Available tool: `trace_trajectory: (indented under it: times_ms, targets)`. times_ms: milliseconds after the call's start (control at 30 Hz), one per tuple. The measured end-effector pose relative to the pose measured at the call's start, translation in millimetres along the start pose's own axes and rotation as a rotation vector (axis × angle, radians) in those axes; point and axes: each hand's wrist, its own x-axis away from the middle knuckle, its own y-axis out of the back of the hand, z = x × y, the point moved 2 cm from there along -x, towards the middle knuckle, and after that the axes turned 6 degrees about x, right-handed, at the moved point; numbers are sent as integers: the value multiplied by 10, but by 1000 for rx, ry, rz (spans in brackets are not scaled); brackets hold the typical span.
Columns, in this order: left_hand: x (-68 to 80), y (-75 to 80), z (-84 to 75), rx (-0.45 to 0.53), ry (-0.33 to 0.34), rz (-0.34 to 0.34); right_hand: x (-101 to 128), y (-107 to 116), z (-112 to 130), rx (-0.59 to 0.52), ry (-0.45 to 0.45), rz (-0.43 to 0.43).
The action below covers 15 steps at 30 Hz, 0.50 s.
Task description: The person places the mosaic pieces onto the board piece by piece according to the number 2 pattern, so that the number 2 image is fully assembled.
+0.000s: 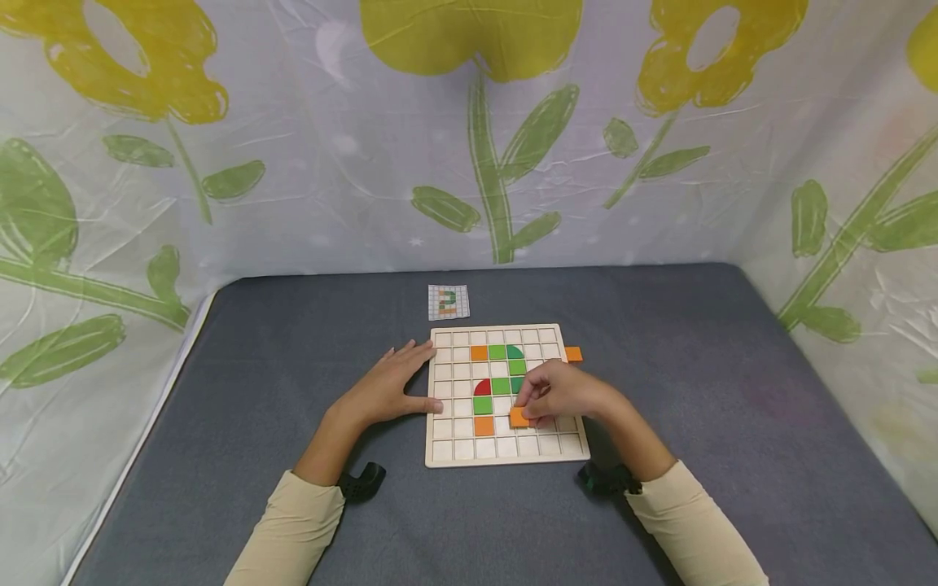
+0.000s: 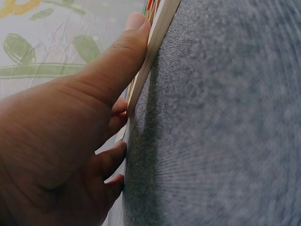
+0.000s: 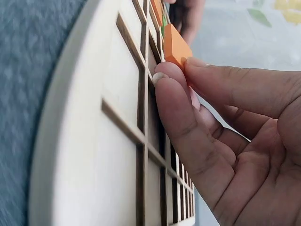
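Observation:
A wooden grid board (image 1: 506, 461) lies on the table with colored tiles in some of its cells. My right hand (image 1: 563, 389) pinches an orange square tile (image 3: 175, 46) between thumb and fingers, just over the board's lower middle cells; the right wrist view has it tilted. On the left, my left hand (image 1: 388, 387) rests against the board's side with its fingers extended, the thumb (image 2: 127, 52) at the rim. Set in the grid are a red quarter-round tile (image 1: 482, 388), a dark green quarter-round tile (image 1: 515, 352), several green squares (image 1: 501, 387) and two orange squares (image 1: 484, 426).
Behind the board lies a small printed pattern card (image 1: 449, 302). Another orange piece (image 1: 574, 354) sits at the board's right edge, on the dark grey tabletop (image 1: 696, 366). A flower-printed curtain (image 1: 330, 163) hangs around the table's back and sides.

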Motion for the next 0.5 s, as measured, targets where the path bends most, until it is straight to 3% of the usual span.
trace_trajectory:
  times_ms: [500]
  targets:
    - [-11, -16, 28, -8, -18, -2, -51, -173, 105, 55, 13, -49]
